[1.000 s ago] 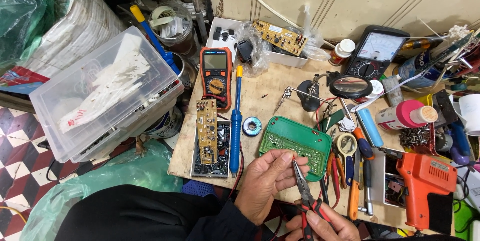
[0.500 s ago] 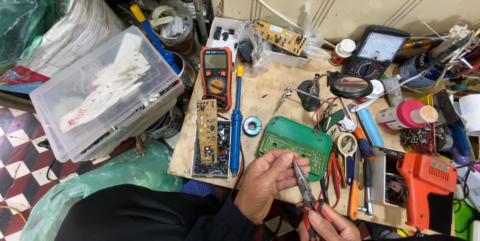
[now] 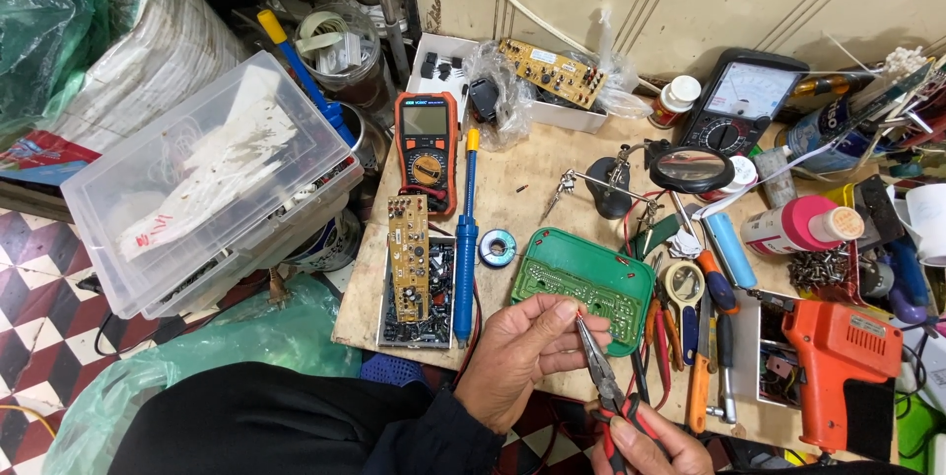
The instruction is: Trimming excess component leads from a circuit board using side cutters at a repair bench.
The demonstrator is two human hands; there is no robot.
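Holding pliers: the right hand (image 3: 645,445), at the near edge, is closed round the red-and-black handles of the pliers (image 3: 598,372), whose nose points up and left.
Left hand (image 3: 522,362): thumb and forefinger are drawn narrow, meeting at the pliers' tip as if pinching something small; the other fingers are curled.
Green board (image 3: 581,278): lies flat on the bench (image 3: 532,155), just beyond the left fingertips; whether they touch its near edge cannot be told.
Change: over the last second almost nothing has shifted; both hands, pliers and board keep their places. The work at the tip appears to be a steady, fine hold, not a reach or a put-down.
Left of the hands: a blue iron (image 3: 466,238) stands lengthwise beside a tan board (image 3: 408,258) resting on a tray of parts, with a solder reel (image 3: 498,246) between iron and green board.
Far side: an orange meter (image 3: 426,150) and a magnifier (image 3: 690,168) on its stand.
Right: loose hand tools, then an orange gun-shaped tool (image 3: 847,367).
Far left: a clear box (image 3: 217,179), off the bench.
Hidden: whatever sits between fingertips and pliers' nose is too small to make out; how far the nose is closed is unclear.
Cut off: the right hand's palm and wrist run out of the picture's near edge.
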